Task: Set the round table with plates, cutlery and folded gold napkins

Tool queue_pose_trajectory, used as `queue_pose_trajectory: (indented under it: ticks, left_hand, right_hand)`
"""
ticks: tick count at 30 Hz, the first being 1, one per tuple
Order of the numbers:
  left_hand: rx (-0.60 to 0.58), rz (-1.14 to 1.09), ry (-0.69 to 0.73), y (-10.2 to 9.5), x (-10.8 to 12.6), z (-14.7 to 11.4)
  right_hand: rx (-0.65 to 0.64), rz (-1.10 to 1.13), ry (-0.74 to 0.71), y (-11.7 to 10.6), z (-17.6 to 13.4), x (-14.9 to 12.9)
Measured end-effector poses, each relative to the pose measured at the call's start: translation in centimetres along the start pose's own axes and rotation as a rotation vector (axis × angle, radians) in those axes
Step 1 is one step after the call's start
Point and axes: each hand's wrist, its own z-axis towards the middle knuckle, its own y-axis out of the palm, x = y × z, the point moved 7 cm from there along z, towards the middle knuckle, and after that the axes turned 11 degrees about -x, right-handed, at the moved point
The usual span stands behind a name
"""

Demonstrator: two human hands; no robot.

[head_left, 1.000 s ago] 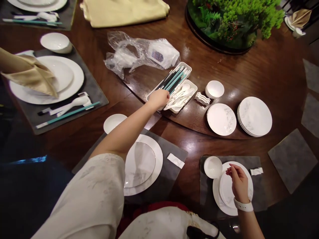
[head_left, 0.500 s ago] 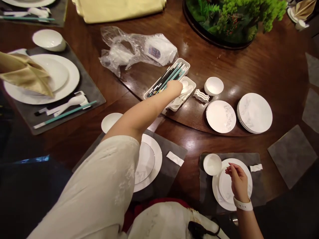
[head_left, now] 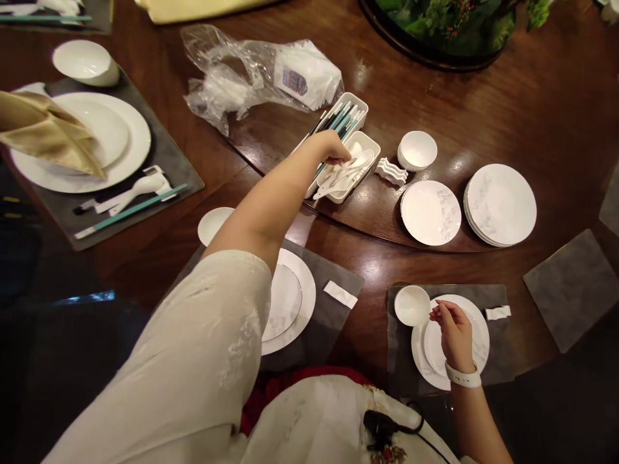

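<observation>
My left hand (head_left: 334,147) is down at a white tray (head_left: 371,143) of white spoons (head_left: 349,173), its fingers closed around a spoon; its fingertips are partly hidden. Alongside, a longer white tray (head_left: 362,103) holds black and teal chopsticks (head_left: 342,119). My right hand (head_left: 455,335), with a white watch band on the wrist, hovers over a small plate (head_left: 435,348) stacked on a larger one. Its fingers are loosely curled with nothing in them. Near its fingertips stands a small white bowl (head_left: 412,306), and a white chopstick rest (head_left: 498,313) lies to the right.
Stacked plates (head_left: 500,203), smaller plates (head_left: 430,211), bowls (head_left: 418,149) and chopstick rests (head_left: 391,171) stand on the round wooden turntable. A clear plastic bag (head_left: 232,77) and a planted centrepiece (head_left: 445,32) lie behind. A laid setting with a gold napkin (head_left: 53,135) is at left.
The whole view has shifted slightly. My left hand has drawn back a little over the spoons, and more of them show. My right hand stays over the plate, slightly nearer the bowl.
</observation>
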Motion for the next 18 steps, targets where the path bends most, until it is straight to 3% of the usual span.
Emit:
queue_pose_trajectory:
  ticks: [2,4,6,8,10,13,16,18]
  left_hand:
    - [-0.071,-0.161,-0.019,-0.3,-0.3,-1.6]
    - [-0.048,-0.260,0.028,-1.0,0.1,-4.3]
    - [-0.013,-0.318,0.113,-1.3,0.6,-8.1]
    - [-0.056,-0.380,0.191,0.2,1.1,-12.7]
    - [-0.187,-0.442,0.252,4.0,1.2,-17.6]
    - [-0.407,-0.526,0.277,12.5,0.4,-24.7]
    - [-0.450,-0.569,0.256,20.0,-1.6,-30.0]
    - [-0.451,-0.644,0.226,23.4,-2.9,-32.5]
  right_hand:
    - [-0.015,0.006,-0.009,0.6,0.2,-0.4]
    - [-0.038,0.014,-0.020,1.6,0.4,-1.1]
    - [-0.085,0.031,-0.033,3.4,0.7,-2.2]
    - [-0.166,0.064,-0.043,6.0,0.9,-3.7]
    - [-0.273,0.116,-0.032,9.3,0.8,-5.1]
    - [-0.418,0.209,0.018,14.3,0.1,-6.1]
    - [-0.474,0.252,0.070,17.5,-1.2,-5.2]
    - [-0.483,0.242,0.091,18.5,-2.4,-3.8]
